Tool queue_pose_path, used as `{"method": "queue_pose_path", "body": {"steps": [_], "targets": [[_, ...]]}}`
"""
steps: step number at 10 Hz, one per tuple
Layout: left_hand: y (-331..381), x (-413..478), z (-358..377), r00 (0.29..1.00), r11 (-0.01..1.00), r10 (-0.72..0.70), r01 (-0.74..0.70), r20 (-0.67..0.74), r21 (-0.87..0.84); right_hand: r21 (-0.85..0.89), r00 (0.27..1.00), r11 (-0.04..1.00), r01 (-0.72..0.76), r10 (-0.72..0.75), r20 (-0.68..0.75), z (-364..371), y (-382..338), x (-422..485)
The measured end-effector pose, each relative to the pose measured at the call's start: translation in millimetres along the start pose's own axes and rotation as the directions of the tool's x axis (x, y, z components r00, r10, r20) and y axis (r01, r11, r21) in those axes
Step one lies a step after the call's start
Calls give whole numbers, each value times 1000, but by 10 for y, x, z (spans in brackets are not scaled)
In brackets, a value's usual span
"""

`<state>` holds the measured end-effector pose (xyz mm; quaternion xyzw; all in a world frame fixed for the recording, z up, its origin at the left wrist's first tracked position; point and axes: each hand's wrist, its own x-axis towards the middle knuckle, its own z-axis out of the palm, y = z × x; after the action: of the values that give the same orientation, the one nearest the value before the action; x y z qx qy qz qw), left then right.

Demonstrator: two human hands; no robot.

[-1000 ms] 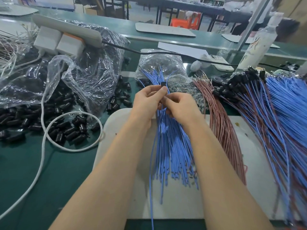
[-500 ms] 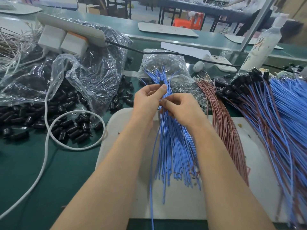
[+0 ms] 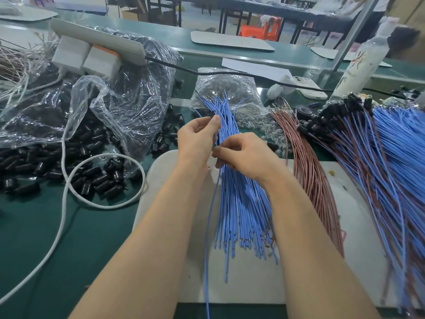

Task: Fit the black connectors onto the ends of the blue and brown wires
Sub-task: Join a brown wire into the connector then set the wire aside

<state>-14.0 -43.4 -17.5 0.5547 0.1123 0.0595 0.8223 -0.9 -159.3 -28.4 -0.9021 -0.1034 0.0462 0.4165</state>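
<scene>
- Green workbench [image 3: 46, 226] fills the scene, with more benches blurred far behind.
- White board [image 3: 253, 284] lies on it at the near middle, under both forearms.
- Clear plastic bag [image 3: 128, 107] of black parts slumps at the far left, with loose black connectors [image 3: 96, 180] spilled beside it.
- Finished wires [image 3: 391, 157], already capped in black, fan across the right side.
- Blue wires [image 3: 241, 203] lie bundled along the board's middle, running near to far, and brown wires [image 3: 312, 176] lie just right of them.
- Left hand [image 3: 197, 139] is raised over the bundle's far end, thumb and fingers pinching a small black connector [image 3: 212, 115].
- Right hand [image 3: 243, 153] sits just near and right of it, fingers curled and pinching a single blue wire [image 3: 205, 272], whose loose length trails toward the near edge.
- That connector lies just far and slightly left of the right fingertips, in line with the wire's long axis. The wire end likely needs pushing away from the person into it. Whether the end is already inside I cannot tell.
</scene>
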Motion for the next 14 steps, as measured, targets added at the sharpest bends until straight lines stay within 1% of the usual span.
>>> {"method": "queue_pose_path", "body": {"steps": [1,2,3,4,5,6,7,8,9,10,11,12,13,14], "targets": [[12,-35,1,1000,1000,-5,5,-8,20,-11,999,999,-37,37,34,-18,-31,-16],[-8,38,-3,1000,998,-2,2,-2,65,-14,997,997,-74,73,-23,-103,-66,-85],[-9,86,-49,995,995,-96,95,-30,-27,-164,903,960,-228,146,-405,-333,46,-148],[-11,98,-60,988,987,-151,151,-4,-53,-223,812,855,-468,317,-489,-478,211,-191],[-19,93,-53,978,976,-206,209,43,-58,-260,802,797,-545,404,-441,-439,281,-166],[-6,76,-55,966,965,-243,250,94,-76,-247,804,820,-516,364,-469,-434,255,-169],[-10,71,-37,952,957,-274,284,138,-60,-158,821,959,-236,110,-561,-385,138,-196],[-20,63,3,940,947,-305,317,155,-54,-44,864,998,50,-65,-499,-254,-84,-207],[-38,77,18,943,953,-291,301,160,-39,-30,901,994,104,-107,-421,-141,-169,-196],[-51,74,27,950,966,-256,260,182,1,-54,897,992,111,-124,-425,-93,-179,-191],[-71,66,38,967,982,-186,186,172,15,-61,891,990,126,-140,-433,-82,-188,-189],[-82,61,38,978,990,-144,142,151,23,-58,895,991,120,-134,-425,-65,-180,-185],[-75,63,34,976,989,-147,143,161,40,-52,892,992,113,-124,-434,-62,-161,-178],[-77,55,27,974,989,-144,135,172,65,-65,908,992,106,-123,-401,-97,-145,-176]]}}
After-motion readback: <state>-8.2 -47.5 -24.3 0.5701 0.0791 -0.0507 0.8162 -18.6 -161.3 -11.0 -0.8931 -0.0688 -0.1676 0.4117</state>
